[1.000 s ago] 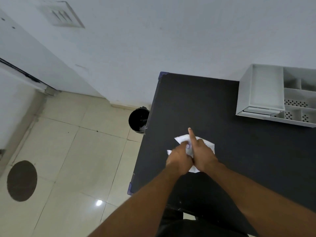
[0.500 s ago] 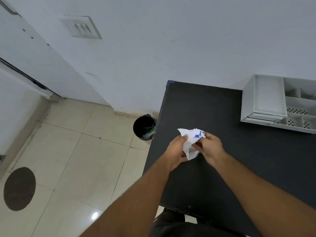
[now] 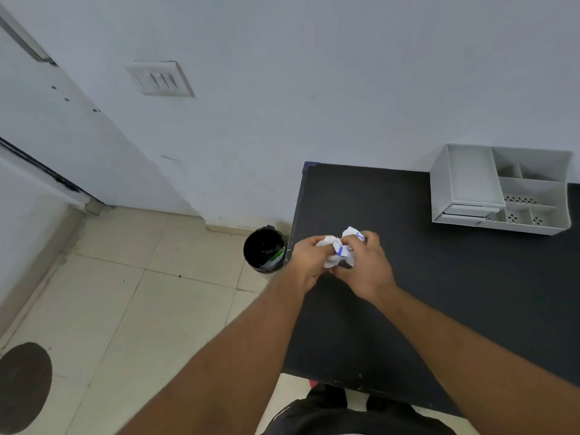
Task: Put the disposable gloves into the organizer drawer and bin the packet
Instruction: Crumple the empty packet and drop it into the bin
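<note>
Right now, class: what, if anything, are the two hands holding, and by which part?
Both hold the crumpled white packet above the black table: the left hand grips its left end, the right hand its right side.

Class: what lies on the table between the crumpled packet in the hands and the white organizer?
Nothing: the head view shows bare black table between the packet and organizer.

A black table (image 3: 439, 293) is carrying a white organizer (image 3: 502, 189) at its far right corner; a black bin (image 3: 265, 252) is standing on the tiled floor (image 3: 125, 293) beside the table
</note>
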